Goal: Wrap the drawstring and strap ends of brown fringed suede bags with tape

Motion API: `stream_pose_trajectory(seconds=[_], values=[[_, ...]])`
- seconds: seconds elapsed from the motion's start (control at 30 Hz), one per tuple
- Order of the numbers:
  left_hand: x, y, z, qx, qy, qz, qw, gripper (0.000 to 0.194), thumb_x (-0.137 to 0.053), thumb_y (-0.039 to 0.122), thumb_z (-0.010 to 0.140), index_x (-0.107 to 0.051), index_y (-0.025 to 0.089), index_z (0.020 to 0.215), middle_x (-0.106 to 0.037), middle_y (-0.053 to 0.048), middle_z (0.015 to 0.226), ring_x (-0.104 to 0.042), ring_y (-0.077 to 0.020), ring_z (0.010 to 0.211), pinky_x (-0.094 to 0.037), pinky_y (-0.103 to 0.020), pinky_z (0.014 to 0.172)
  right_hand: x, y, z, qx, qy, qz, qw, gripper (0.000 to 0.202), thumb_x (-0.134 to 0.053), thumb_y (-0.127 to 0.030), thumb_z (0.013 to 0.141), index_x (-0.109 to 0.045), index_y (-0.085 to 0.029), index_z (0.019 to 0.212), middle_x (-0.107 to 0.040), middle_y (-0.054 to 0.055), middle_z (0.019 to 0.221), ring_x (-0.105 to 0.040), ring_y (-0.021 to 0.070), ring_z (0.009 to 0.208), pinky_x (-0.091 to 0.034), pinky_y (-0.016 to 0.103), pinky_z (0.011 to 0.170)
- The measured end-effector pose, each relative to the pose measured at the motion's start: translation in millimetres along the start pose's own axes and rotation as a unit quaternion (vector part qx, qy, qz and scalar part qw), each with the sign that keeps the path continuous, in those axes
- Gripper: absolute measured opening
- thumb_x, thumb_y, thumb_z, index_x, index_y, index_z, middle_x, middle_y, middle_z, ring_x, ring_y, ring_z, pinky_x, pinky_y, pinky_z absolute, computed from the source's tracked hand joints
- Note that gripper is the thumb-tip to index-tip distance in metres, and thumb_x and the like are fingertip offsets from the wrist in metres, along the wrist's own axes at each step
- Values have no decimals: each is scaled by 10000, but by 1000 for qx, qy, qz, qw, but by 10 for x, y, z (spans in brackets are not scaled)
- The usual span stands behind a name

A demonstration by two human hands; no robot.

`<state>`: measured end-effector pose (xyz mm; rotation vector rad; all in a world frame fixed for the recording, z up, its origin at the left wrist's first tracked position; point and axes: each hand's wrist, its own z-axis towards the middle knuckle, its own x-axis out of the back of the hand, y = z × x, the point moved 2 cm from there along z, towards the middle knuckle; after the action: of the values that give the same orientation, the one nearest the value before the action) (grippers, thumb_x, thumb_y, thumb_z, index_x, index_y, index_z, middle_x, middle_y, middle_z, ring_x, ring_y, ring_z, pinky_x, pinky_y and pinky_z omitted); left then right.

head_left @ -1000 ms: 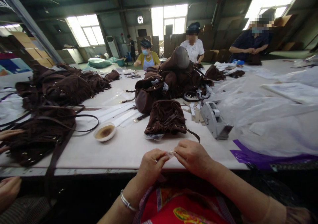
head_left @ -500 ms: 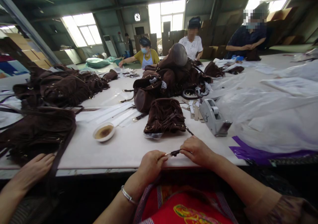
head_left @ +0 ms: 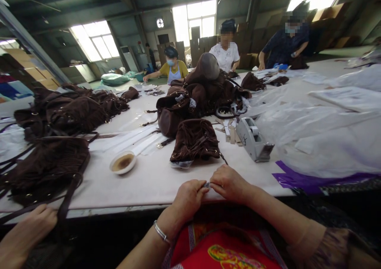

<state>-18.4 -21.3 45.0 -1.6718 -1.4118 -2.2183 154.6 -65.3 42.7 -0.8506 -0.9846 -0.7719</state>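
Note:
Near the table's front edge, my left hand (head_left: 189, 197) and my right hand (head_left: 228, 182) are both closed in a pinch, with their fingertips almost meeting. A small pale grey piece (head_left: 206, 184) shows between them, pressed by my left fingers; its kind is too small to make out. From a dark brown fringed suede bag (head_left: 195, 140) just ahead, a thin strap (head_left: 223, 157) runs down to my right hand, which covers its end. The bag lies on the white table, with a bit of clear plastic (head_left: 181, 164) under its front edge.
A dish of brown liquid (head_left: 122, 163) sits left of the bag, a grey tape dispenser (head_left: 254, 140) right. Brown bags (head_left: 205, 84) are heaped behind; more (head_left: 64, 106) lie left. Plastic sheeting (head_left: 327, 134) covers the right side. A co-worker's hand (head_left: 32, 229) grips a strap at left.
My hands have come closer together, and the dark strap end between them is now hidden. The co-worker's hand at left has moved down and closed on a strap.

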Motion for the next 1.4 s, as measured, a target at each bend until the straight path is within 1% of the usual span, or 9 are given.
stream_pose_trajectory(seconds=[0.17, 0.27, 0.33, 0.43, 0.53, 0.93, 1.07, 1.23, 1.4], values=[[-60, 50, 31, -2, -3, 12, 1000, 228, -483, 247, 925, -704, 196, 926, -726, -71, 916, -627, -204, 821, -421, -284, 752, -11, -21, -22, -16, -5, 27, 999, 209, -589, -221, 881, -647, -170, 687, -666, 32, 672, -566, 164, 674, -326, 325, 693], [-51, 19, 22, 8, 3, 7, 1000, 237, -469, 234, 922, -690, 192, 848, -708, -51, 828, -601, -183, 755, -397, -273, 705, 118, 49, -70, 7, -6, 80, 997, 115, -624, -243, 868, -687, -176, 936, -705, 48, 851, -602, 190, 833, -362, 330, 789], [-23, -18, 14, 20, 9, -6, 1000, 261, -454, 243, 928, -668, 192, 788, -677, -33, 753, -575, -165, 701, -378, -261, 666, 222, 141, -98, 7, 12, 81, 997, 280, -672, -267, 834, -654, -175, 1099, -697, 71, 976, -590, 217, 948, -356, 357, 865], [12, -50, 20, 26, 5, -16, 1000, 278, -460, 275, 929, -638, 192, 731, -637, -16, 692, -544, -153, 660, -352, -251, 627, 284, 267, -109, -7, 31, 39, 999, 90, -639, -242, 858, -688, -184, 907, -672, 61, 855, -575, 213, 905, -339, 376, 872], [12, -39, 50, 28, 10, -11, 999, 295, -457, 291, 931, -629, 189, 713, -629, -17, 680, -525, -149, 640, -338, -247, 615, 225, 287, -84, -6, 41, 24, 999, 207, -574, -212, 901, -658, -182, 714, -632, 40, 726, -554, 185, 815, -333, 359, 832], [-81, 102, 190, 12, 43, -44, 998, 318, -411, 274, 952, -655, 189, 766, -676, -38, 748, -552, -157, 672, -366, -249, 638, 111, 203, -53, 3, 74, 72, 995, 191, -563, -229, 910, -649, -179, 746, -630, 30, 712, -548, 181, 777, -346, 367, 823], [-98, 137, 259, 3, 15, -93, 996, 317, -426, 295, 941, -669, 179, 774, -664, -28, 727, -552, -154, 671, -387, -249, 646, 105, 245, -82, 14, 92, 97, 991, 177, -557, -236, 924, -648, -188, 780, -634, 30, 729, -570, 187, 799, -381, 376, 838], [-149, 77, 276, 62, 35, -150, 986, 320, -452, 340, 917, -667, 170, 753, -653, -15, 694, -569, -149, 654, -400, -246, 626, 142, 197, -282, -81, 247, 114, 959, 87, -541, -193, 926, -626, -185, 935, -648, 97, 971, -560, 229, 967, -435, 392, 868], [-241, 79, 298, 88, 50, -202, 974, 323, -479, 363, 894, -686, 164, 747, -660, -17, 682, -574, -147, 647, -414, -243, 618, -40, -18, -467, -136, 227, 139, 954, 42, -587, -212, 904, -620, -197, 882, -616, 65, 854, -555, 214, 846, -467, 354, 767]])
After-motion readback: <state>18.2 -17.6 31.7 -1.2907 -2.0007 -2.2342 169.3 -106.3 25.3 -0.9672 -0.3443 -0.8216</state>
